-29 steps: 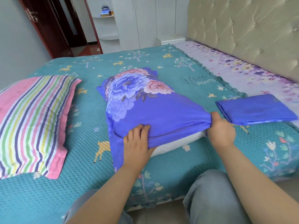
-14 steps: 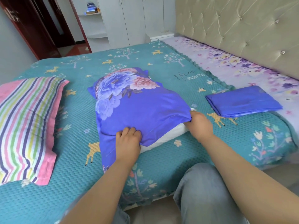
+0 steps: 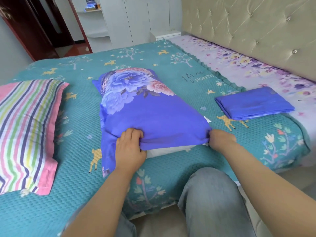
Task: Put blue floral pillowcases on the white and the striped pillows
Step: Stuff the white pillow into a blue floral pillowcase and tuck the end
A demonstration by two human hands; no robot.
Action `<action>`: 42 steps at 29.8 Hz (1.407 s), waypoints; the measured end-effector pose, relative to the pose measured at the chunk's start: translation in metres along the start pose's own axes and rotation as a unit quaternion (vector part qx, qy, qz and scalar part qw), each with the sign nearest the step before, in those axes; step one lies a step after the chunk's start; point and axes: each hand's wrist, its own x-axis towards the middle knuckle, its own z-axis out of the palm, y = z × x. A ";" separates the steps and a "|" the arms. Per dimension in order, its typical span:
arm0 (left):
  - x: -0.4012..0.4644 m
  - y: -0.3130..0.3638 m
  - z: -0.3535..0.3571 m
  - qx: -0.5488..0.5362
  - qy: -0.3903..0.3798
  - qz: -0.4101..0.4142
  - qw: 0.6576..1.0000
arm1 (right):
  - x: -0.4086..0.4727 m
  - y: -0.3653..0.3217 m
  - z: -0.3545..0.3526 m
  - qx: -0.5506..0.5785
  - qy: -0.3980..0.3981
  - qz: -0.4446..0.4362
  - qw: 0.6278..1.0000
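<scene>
Both my hands pinch the hem of the pillowcase (image 3: 153, 113): left hand (image 3: 130, 149), right hand (image 3: 220, 139). Since a second ago the hem comes nearer me; only a strip of white pillow (image 3: 171, 149) shows between my grips. The striped pillow (image 3: 25, 127), far left of them, waits.

Head view (close), down at bed (image 3: 171, 168)
</scene>
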 end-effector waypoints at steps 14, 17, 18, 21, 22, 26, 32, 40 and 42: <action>-0.007 -0.043 -0.071 -0.003 -0.145 -0.147 0.978 | -0.040 -0.125 -0.001 -0.006 0.053 -0.342 0.938; -0.024 -0.028 -0.069 0.045 -0.305 -0.054 0.950 | -0.039 -0.126 0.007 -0.031 0.068 -0.349 0.934; -0.031 -0.025 -0.062 0.055 -0.358 -0.053 0.931 | -0.043 -0.128 0.008 -0.043 0.071 -0.356 0.931; -0.037 -0.023 -0.044 0.058 -0.400 -0.076 0.911 | -0.049 -0.127 0.007 -0.043 0.090 -0.370 0.924; -0.036 -0.022 -0.041 0.045 -0.400 -0.088 0.911 | -0.049 -0.121 0.005 -0.009 0.118 -0.378 0.918; -0.033 -0.030 -0.041 -0.040 -0.402 -0.148 0.903 | -0.038 -0.095 -0.003 0.163 0.293 -0.375 0.864; -0.028 -0.033 -0.045 -0.111 -0.382 -0.197 0.896 | -0.022 -0.067 -0.013 0.196 0.258 -0.394 0.860; -0.031 -0.034 -0.049 -0.148 -0.258 -0.221 0.929 | -0.032 -0.040 0.018 0.021 0.101 -0.333 0.937; -0.029 -0.036 -0.051 -0.111 -0.223 -0.191 0.949 | -0.035 -0.036 0.020 0.026 0.151 -0.326 0.933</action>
